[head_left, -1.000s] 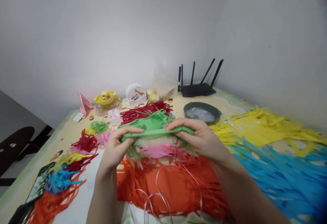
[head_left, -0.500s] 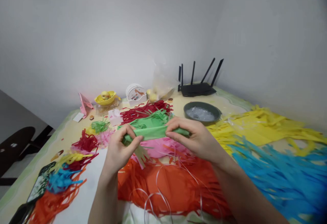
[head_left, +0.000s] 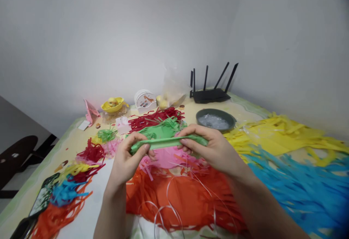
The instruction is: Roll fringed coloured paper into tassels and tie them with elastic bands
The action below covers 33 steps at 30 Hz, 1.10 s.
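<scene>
Nearest us, thin white ribbon [head_left: 163, 213] is curling over the orange fringed paper [head_left: 191, 199]. Above it we are holding a rolled green paper strip [head_left: 166, 142] level over the table. Our left hand [head_left: 127, 161] is pinching one end between thumb and fingers, and our right hand [head_left: 215, 148] is pinching the other. Pink paper [head_left: 166, 158] is lying just beneath. Farther back a dark bowl [head_left: 215, 120] is sitting, and a black router [head_left: 211, 94] is standing by the wall.
</scene>
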Motion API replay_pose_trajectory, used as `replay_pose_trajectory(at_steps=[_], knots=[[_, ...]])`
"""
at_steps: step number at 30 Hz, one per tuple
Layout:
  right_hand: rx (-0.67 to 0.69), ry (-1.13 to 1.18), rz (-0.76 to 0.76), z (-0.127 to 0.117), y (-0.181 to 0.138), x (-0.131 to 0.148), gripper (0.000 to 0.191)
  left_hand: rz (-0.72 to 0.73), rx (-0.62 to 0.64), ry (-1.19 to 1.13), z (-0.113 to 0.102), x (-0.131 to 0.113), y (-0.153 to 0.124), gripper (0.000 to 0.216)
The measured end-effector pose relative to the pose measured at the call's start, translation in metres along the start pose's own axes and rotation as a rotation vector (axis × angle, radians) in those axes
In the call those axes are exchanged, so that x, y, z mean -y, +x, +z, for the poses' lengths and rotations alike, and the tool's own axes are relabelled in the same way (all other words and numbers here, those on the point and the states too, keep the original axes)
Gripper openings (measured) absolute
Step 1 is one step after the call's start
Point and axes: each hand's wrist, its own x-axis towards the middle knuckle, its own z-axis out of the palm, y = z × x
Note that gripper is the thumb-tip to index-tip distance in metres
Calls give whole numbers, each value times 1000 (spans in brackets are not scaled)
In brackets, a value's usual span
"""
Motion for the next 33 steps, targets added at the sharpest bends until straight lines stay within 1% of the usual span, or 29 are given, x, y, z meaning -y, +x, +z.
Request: replay_pose_trajectory(at_steps=[3,5,7,10,13,15,17,19,20,21,23,25,27,28,30,33], knots=[[20,128,-40,1,1,-4,15,-62,-27,-173,0,4,1,17],[22,198,-69,3,3,-6,14,-68,-36,-250,1,7,1,13],[9,236,-77,5,5,-8,14,-33,-38,-303,2,9,2,7],[-18,242,-61,7,6,-9,14,47,-44,-307,3,12,3,12],[-12,198,-114,7,7,-8,14,118,-25,-226,3,14,4,12],[5,110,-178,5,6,-8,15,161,-24,-131,3,15,4,15],[11,-20,-221,4,5,-6,18,195,-70,15,4,14,4,24],[-26,-154,-232,4,4,-5,15,241,-144,185,5,12,2,33],[-55,-211,-230,5,3,-4,12,270,-174,263,6,11,2,32],[-83,-261,-225,5,3,-3,11,296,-191,325,6,11,1,26],[-123,-340,-217,5,1,-2,19,320,-174,422,6,10,1,4],[-136,-392,-207,5,0,-1,17,307,-129,487,5,8,1,15],[-148,-407,-182,5,-1,0,11,283,-104,495,5,7,1,9],[-149,-389,-163,5,-1,0,10,264,-109,464,5,6,1,7],[-130,-269,-115,5,-2,1,11,183,-117,315,5,5,1,10],[-62,20,-60,6,-1,0,13,7,-97,9,4,6,1,15]])
